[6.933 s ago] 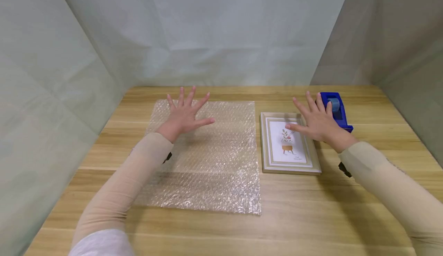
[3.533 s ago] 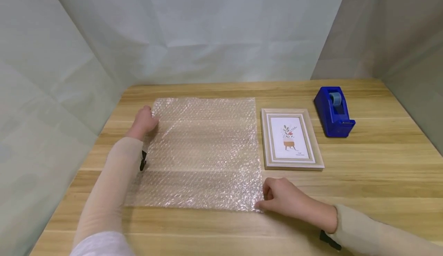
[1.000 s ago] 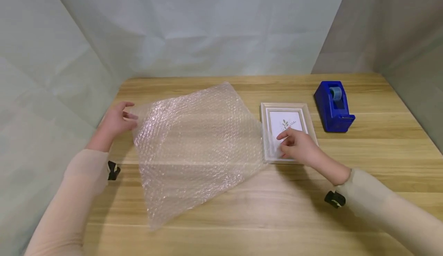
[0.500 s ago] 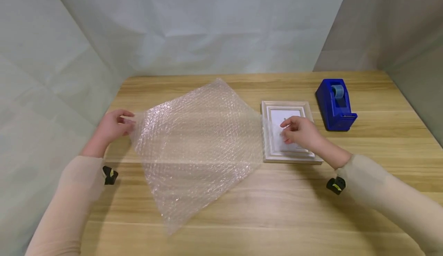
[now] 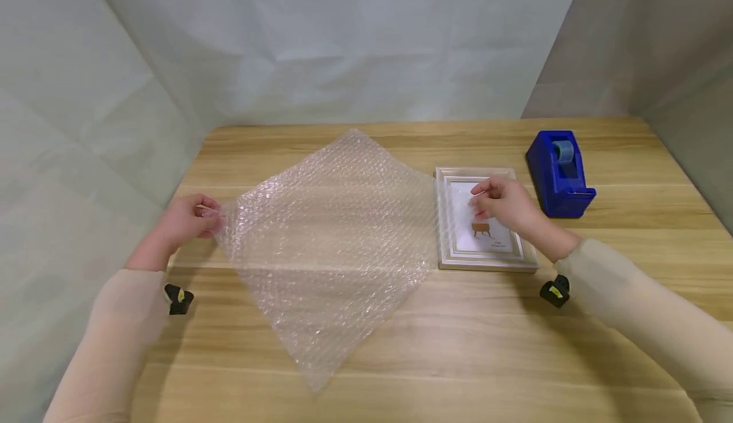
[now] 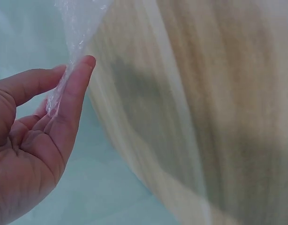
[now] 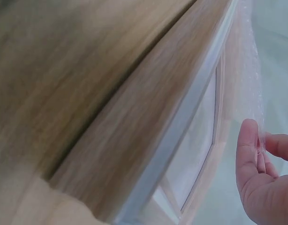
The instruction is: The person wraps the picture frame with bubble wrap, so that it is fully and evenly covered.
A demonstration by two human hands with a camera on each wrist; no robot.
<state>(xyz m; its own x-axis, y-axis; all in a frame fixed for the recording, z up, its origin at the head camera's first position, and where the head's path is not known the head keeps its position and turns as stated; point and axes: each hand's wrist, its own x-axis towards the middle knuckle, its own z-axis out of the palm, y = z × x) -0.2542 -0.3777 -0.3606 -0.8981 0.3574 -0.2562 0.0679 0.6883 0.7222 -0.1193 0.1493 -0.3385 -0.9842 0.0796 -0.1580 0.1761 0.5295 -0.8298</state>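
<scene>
A clear sheet of bubble wrap point(image 5: 338, 238) is turned cornerwise over the wooden table, stretched between my two hands. My left hand point(image 5: 186, 222) pinches its left corner between thumb and fingers; in the left wrist view the gathered film point(image 6: 71, 61) runs between them. With thumb and fingertips, my right hand point(image 5: 506, 203) pinches the opposite corner, above the picture frame point(image 5: 487, 263). That pale frame lies flat, its plant print partly hidden by the hand and the film. The right wrist view shows the frame's side point(image 7: 130, 112) close by and the film point(image 7: 252, 61) beside the fingers.
A blue tape dispenser point(image 5: 561, 175) with a tape roll stands at the back right, just beyond the frame. Pale cloth point(image 5: 366, 48) hangs behind the wooden table point(image 5: 401, 372) and along both sides.
Both hands, open over the table at first, have taken opposite corners of the bubble wrap and turned it into a diamond. Lately the left hand came slightly nearer and the right moved slightly away.
</scene>
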